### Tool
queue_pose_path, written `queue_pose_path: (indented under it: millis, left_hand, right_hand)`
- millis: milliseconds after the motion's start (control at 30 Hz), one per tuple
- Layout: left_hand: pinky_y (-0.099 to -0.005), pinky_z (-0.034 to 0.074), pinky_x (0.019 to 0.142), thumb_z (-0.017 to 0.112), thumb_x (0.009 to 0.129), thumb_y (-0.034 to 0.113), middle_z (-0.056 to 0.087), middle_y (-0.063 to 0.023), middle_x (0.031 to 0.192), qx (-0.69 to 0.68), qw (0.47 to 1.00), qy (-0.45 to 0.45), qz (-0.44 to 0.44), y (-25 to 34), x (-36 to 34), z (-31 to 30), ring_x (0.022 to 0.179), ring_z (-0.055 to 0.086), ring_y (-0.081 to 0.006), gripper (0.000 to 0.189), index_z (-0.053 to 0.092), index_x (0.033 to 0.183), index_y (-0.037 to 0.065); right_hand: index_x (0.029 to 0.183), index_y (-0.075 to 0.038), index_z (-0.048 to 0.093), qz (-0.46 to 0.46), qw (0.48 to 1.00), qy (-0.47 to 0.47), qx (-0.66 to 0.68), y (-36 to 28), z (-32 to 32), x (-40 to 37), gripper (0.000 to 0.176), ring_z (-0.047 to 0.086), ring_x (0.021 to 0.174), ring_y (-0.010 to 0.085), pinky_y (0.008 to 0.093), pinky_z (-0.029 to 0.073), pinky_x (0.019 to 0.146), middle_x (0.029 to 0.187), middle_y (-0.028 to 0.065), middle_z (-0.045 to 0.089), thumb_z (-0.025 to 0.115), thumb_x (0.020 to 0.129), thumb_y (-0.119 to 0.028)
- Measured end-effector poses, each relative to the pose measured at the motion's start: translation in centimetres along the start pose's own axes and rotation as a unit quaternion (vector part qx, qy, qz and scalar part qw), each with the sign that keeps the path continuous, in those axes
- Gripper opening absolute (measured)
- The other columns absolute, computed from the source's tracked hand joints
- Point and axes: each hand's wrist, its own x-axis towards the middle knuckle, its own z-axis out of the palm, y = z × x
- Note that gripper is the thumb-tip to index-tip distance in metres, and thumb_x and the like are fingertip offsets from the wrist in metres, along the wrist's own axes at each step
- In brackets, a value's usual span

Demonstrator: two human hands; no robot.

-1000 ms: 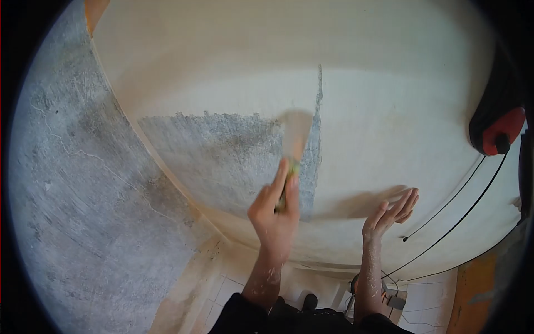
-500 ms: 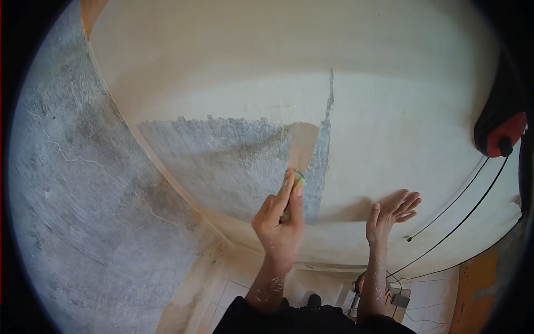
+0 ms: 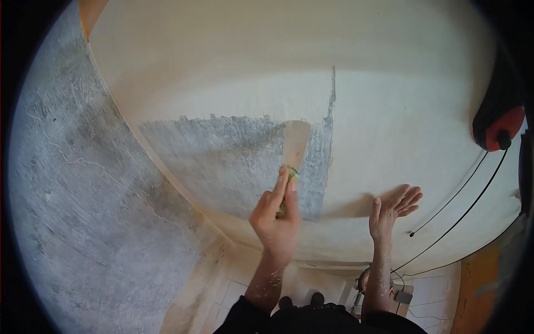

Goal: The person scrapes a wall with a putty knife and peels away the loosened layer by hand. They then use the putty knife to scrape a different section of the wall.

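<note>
My left hand is closed round the handle of a scraper, its fingers stretched along the grip toward the blade. The broad blade lies against the wall, its tip at the upper edge of a bare grey patch. Cream paint covers the wall above and to the right of that patch. To the right, my right hand is open, fingers spread and held close to the painted wall, where its shadow falls. White flecks dot both forearms.
At the right hangs a red and black object with dark cords running down from it. A rough grey wall meets the painted one at the left corner. Below are floor tiles and a small device with wires.
The scraper blade and my left hand have shifted slightly to the left along the patch's upper edge. My right hand stays open in nearly the same place.
</note>
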Motion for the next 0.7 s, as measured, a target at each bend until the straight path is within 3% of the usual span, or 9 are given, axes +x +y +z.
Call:
queue_pose_path:
  millis: [133,167,267,367,500,600,700]
  left_hand:
    - [-0.0239,0.048,0.064,0.068,0.090,0.001,0.070,-0.0090,0.081,0.017,0.999,-0.032,0.003,-0.9,-1.3,0.0,0.070,0.059,-0.0079,0.032,0.067,0.122,0.000]
    - [-0.0240,0.048,0.063,0.067,0.090,0.000,0.071,-0.0096,0.082,0.025,0.998,0.001,0.060,-1.2,-1.1,1.0,0.070,0.060,-0.0080,0.032,0.067,0.122,0.000]
    - [-0.0240,0.048,0.062,0.067,0.090,0.000,0.071,-0.0106,0.082,0.010,0.999,-0.001,0.032,0.9,0.6,0.6,0.070,0.060,-0.0080,0.032,0.067,0.122,0.000]
    - [-0.0242,0.047,0.062,0.067,0.091,0.002,0.070,-0.0114,0.081,0.024,0.999,-0.027,0.006,-0.7,-1.2,0.4,0.069,0.059,-0.0081,0.032,0.067,0.123,0.000]
    - [-0.0246,0.047,0.061,0.067,0.091,0.002,0.070,-0.0109,0.081,0.003,0.999,0.009,0.053,0.9,1.8,2.5,0.068,0.058,-0.0079,0.033,0.066,0.124,0.000]
    - [-0.0245,0.047,0.061,0.067,0.090,0.002,0.070,-0.0111,0.082,0.005,0.999,-0.017,0.045,2.9,3.3,1.9,0.068,0.058,-0.0078,0.034,0.066,0.124,0.000]
    - [-0.0242,0.047,0.063,0.067,0.091,0.002,0.071,-0.0122,0.084,-0.020,0.999,-0.016,0.038,0.1,-1.6,2.0,0.072,0.061,-0.0077,0.033,0.066,0.124,0.000]
  right_hand:
    - [0.156,-0.009,-0.008,0.001,1.000,-0.019,-0.001,0.3,-0.2,-0.2,0.089,-0.023,0.148,0.0348,0.0593,-0.017,0.113,0.162,0.0167,-0.019,0.031,0.098,-0.065]
    - [0.156,-0.009,-0.008,-0.001,1.000,-0.014,0.007,0.2,0.0,0.3,0.088,-0.024,0.147,0.0353,0.0595,-0.018,0.112,0.161,0.0169,-0.020,0.033,0.099,-0.062]
    - [0.156,-0.010,-0.010,-0.007,0.999,-0.031,0.020,0.2,-0.5,-0.3,0.086,-0.027,0.146,0.0368,0.0601,-0.020,0.111,0.160,0.0178,-0.023,0.038,0.101,-0.056]
    - [0.156,-0.010,-0.010,-0.010,0.999,-0.045,0.025,0.6,-0.7,-0.9,0.087,-0.027,0.145,0.0386,0.0606,-0.020,0.111,0.160,0.0197,-0.023,0.040,0.100,-0.055]
    - [0.156,-0.010,-0.010,-0.017,0.999,-0.037,0.019,0.3,-0.2,-0.7,0.090,-0.028,0.144,0.0414,0.0616,-0.019,0.111,0.159,0.0224,-0.023,0.044,0.100,-0.054]
    - [0.156,-0.010,-0.010,-0.022,0.998,-0.061,0.007,0.4,-0.6,-0.9,0.094,-0.028,0.144,0.0423,0.0625,-0.019,0.110,0.159,0.0236,-0.023,0.049,0.098,-0.054]
    - [0.156,-0.010,-0.011,-0.056,0.996,-0.056,-0.029,1.6,-0.1,-1.5,0.098,-0.029,0.144,0.0427,0.0632,-0.018,0.110,0.158,0.0246,-0.023,0.054,0.096,-0.053]
